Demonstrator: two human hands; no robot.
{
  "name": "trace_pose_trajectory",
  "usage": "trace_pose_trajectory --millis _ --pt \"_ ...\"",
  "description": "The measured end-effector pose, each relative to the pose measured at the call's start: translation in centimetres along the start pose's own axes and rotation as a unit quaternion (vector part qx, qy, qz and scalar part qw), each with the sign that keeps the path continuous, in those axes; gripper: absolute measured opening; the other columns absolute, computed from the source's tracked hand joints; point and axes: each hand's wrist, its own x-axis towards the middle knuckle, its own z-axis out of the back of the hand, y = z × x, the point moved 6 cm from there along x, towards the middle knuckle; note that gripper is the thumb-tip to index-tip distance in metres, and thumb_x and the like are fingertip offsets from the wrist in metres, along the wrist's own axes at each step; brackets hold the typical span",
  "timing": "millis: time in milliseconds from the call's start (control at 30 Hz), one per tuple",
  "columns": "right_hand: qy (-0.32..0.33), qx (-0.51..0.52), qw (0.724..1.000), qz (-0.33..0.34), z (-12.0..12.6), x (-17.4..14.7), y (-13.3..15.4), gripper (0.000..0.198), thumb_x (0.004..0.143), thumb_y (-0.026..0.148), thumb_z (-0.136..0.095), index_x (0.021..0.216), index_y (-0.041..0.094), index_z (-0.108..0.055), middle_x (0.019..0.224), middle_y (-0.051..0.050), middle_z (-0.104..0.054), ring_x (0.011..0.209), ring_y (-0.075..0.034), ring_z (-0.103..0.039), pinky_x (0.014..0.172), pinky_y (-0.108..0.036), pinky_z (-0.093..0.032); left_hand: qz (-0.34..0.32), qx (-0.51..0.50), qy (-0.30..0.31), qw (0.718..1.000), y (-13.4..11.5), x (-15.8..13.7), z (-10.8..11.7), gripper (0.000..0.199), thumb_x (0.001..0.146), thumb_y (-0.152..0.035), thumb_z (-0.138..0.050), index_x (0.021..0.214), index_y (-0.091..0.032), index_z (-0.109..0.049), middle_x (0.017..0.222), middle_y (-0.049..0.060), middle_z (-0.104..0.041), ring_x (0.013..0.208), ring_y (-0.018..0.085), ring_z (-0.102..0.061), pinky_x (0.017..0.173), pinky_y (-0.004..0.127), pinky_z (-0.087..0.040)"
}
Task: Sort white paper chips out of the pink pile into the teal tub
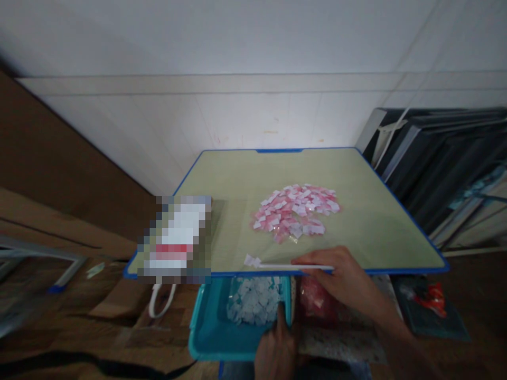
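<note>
My right hand [336, 272] is closed around a thin white stick [279, 266], which lies level along the near edge of the table [233, 216]. At the stick's left end are small white slips [251, 260]. Lower down, my left hand [277, 340] is at the right side of a teal tray [214, 330], one finger stretched toward a heap of small whitish pieces [255, 301] inside it. The other fingers of that hand are mostly hidden. Beyond my right hand, a pile of small pink packets with white slips [297, 208] covers part of the tabletop.
A pixelated white object [176, 232] stands on the table's left side, a white loop [160, 303] hanging below it. Beneath my right hand is a bag of reddish contents [316, 295]. Dark flat panels [439, 158] lean at the right. A wall [277, 116] rises behind the table.
</note>
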Motion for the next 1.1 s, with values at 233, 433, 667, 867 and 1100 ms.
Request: trace_pose_trajectory --millis 233,433,667,867,1100 --pt "-0.05 -0.033 0.997 -0.046 -0.1 0.9 -0.7 0.018 0.079 0.024 -0.05 0.081 0.02 -0.068 0.077 -0.001 -0.071 0.068 -0.015 -0.064 0.067 -0.025 -0.047 -0.001 0.01 -0.009 1.0 0.1 0.0 -0.1 0.054 0.06 -0.044 -0.064 0.111 -0.028 -0.053 0.129 0.022 -0.041 0.073 0.026 -0.064 0.061 0.037 -0.052" --pt "-0.01 -0.01 1.0 -0.02 -1.8 1.9 0.3 0.018 0.08 0.021 -0.05 0.082 0.021 -0.068 0.078 0.002 -0.071 0.07 -0.012 -0.063 0.066 -0.021 -0.044 -0.007 0.006 -0.023 1.0 0.0 0.1 -0.3 0.059 0.06 -0.045 -0.063 0.115 -0.029 -0.05 0.13 0.024 -0.039 0.07 0.026 -0.064 0.059 0.038 -0.052" --pt "0.033 0.038 0.999 -0.006 -2.7 1.5 1.5 0.02 0.082 0.023 -0.048 0.087 0.023 -0.068 0.083 0.002 -0.071 0.075 -0.012 -0.064 0.07 -0.021 -0.045 0.004 -0.006 -0.01 1.0 0.1 0.1 -0.5 0.052 0.058 -0.043 -0.067 0.107 -0.027 -0.056 0.131 0.023 -0.037 0.076 0.026 -0.063 0.064 0.037 -0.052" --pt "0.008 0.013 1.0 0.004 -1.3 0.5 1.8 0.02 0.082 0.02 -0.049 0.087 0.024 -0.068 0.083 0.003 -0.071 0.074 -0.011 -0.065 0.068 -0.019 -0.047 -0.007 -0.002 -0.002 1.0 -0.2 0.0 -0.1 0.061 0.063 -0.041 -0.063 0.12 -0.028 -0.044 0.132 0.024 -0.035 0.08 0.027 -0.063 0.066 0.039 -0.052" --pt "-0.181 -0.129 0.972 -0.073 6.4 -3.3 -3.2 0.019 0.076 0.029 -0.054 0.078 0.017 -0.069 0.074 -0.006 -0.071 0.062 -0.02 -0.067 0.057 -0.029 -0.053 0.044 0.009 0.075 0.996 -0.3 0.3 0.0 0.052 0.062 -0.041 -0.064 0.112 -0.031 -0.052 0.139 0.017 -0.027 0.086 0.025 -0.061 0.073 0.038 -0.051"
